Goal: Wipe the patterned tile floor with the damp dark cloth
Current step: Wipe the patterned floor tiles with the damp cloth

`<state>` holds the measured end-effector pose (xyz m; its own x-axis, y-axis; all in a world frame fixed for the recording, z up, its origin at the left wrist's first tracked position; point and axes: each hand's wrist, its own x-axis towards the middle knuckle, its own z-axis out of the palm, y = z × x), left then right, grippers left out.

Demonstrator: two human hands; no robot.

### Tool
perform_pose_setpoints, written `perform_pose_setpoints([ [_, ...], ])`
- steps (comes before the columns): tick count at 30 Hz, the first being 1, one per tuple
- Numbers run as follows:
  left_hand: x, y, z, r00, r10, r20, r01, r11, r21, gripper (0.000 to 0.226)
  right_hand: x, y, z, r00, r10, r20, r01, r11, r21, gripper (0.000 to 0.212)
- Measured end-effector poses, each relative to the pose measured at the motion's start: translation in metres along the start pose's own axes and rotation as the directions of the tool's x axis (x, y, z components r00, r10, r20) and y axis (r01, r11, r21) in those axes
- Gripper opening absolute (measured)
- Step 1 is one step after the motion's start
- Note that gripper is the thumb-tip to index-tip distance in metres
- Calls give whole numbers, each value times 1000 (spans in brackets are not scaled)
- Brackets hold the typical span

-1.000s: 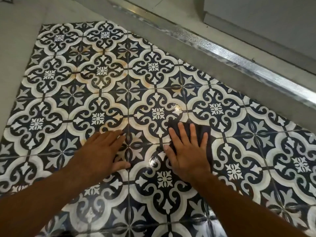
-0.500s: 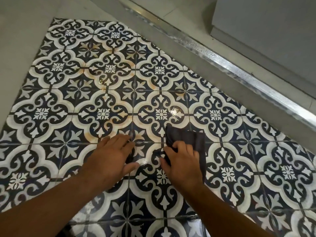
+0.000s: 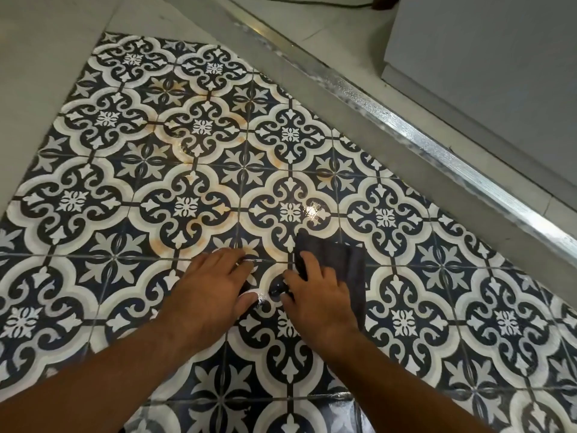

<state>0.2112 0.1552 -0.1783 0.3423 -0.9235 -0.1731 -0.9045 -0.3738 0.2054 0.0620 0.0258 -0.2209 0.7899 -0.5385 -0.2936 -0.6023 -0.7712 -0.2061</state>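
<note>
The patterned tile floor (image 3: 187,170) has a navy and white floral design with orange stains around its middle. A dark grey cloth (image 3: 346,260) lies flat on it near the centre. My right hand (image 3: 315,295) rests on the cloth's left part with fingers curled, gripping it. My left hand (image 3: 209,285) presses palm down on the tiles just left of the cloth, fingers spread, holding nothing. A wet shine shows between the two hands.
A shiny metal threshold strip (image 3: 406,120) runs diagonally along the tiles' right side, beside a band of plain grey floor (image 3: 312,98). A pale wall or cabinet base (image 3: 484,57) rises beyond it. Plain grey floor (image 3: 37,73) borders the left.
My right hand went from flat on the cloth to curled fingers bunching its left edge. The view shifted, so both hands sit lower and more tiles show ahead. The left hand stayed planted.
</note>
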Motion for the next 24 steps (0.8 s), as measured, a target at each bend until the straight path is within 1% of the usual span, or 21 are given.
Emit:
perform_pose_setpoints([
  [4, 0, 4, -1, 1000, -6, 1, 6, 1000, -11, 53, -4, -12, 8, 996, -11, -84, 7, 999, -46, 16],
  [7, 1, 4, -3, 1000, -20, -5, 20, 1000, -24, 52, -8, -11, 11, 988, -72, -134, 70, 997, -14, 17],
  [8, 1, 4, -2, 1000, -25, -2, 25, 999, -27, 53, -10, -10, 9, 983, -70, -169, 80, 995, 54, 20],
  [9, 1, 3, -1, 1000, -28, 2, 28, 999, -29, 54, -11, -8, 7, 977, -34, -210, 70, 984, 166, 24],
  [11, 0, 4, 1, 999, -32, 11, 32, 999, -36, 55, -16, -3, 0, 963, 118, -243, -3, 903, 429, 22],
  [12, 0, 5, 2, 999, -32, 18, 33, 999, -38, 56, -19, 0, -3, 952, 205, -226, -57, 846, 530, 18],
  [14, 1, 7, 3, 999, -30, 26, 31, 999, -37, 57, -22, 10, -8, 924, 338, -179, -160, 767, 621, 14],
  [17, 5, 10, 4, 999, -35, 23, 36, 998, -60, 57, -25, 27, -13, 885, 445, -137, -278, 741, 611, 14],
  [19, 8, 12, 5, 999, -43, 22, 45, 997, -69, 56, -26, 35, -14, 851, 519, -81, -367, 698, 615, 15],
  [21, 10, 15, 6, 998, -55, 20, 56, 995, -81, 56, -25, 40, -14, 821, 570, -11, -436, 641, 631, 16],
  [24, 12, 28, 9, 999, -27, -17, 24, 990, -137, 52, -20, 44, -12, 826, 557, 83, -454, 573, 682, 15],
])
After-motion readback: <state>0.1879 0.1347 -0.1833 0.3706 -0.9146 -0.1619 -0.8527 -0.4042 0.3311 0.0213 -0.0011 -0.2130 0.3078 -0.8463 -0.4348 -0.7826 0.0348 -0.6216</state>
